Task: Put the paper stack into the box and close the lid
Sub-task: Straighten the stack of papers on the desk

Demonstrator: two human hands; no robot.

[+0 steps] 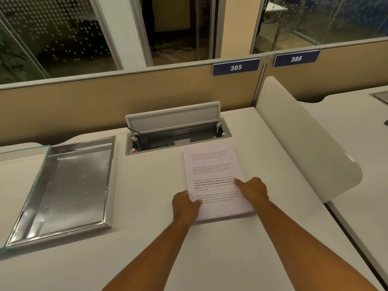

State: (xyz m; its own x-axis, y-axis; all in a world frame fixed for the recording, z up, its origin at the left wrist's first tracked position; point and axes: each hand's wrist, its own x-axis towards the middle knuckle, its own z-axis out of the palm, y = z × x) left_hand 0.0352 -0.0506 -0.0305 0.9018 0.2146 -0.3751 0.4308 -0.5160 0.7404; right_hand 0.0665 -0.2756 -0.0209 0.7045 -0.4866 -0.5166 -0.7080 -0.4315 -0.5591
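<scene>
A stack of white printed paper (212, 169) lies flat on the white desk, right of centre. My left hand (184, 203) grips its left edge near the front corner, thumb on top. On the right edge rests my right hand (253, 191), fingers curled around the side and thumb lying on the top sheet. To the left stands a shallow mirrored metal box (69, 185), open and empty. A clear glass lid (23, 149) shows along its far-left side, swung open.
A recessed power socket well (178, 135) with its grey flap raised sits just behind the paper. A beige partition (126, 95) with number plates 385 and 386 runs along the back. A white curved divider (304, 139) stands on the right.
</scene>
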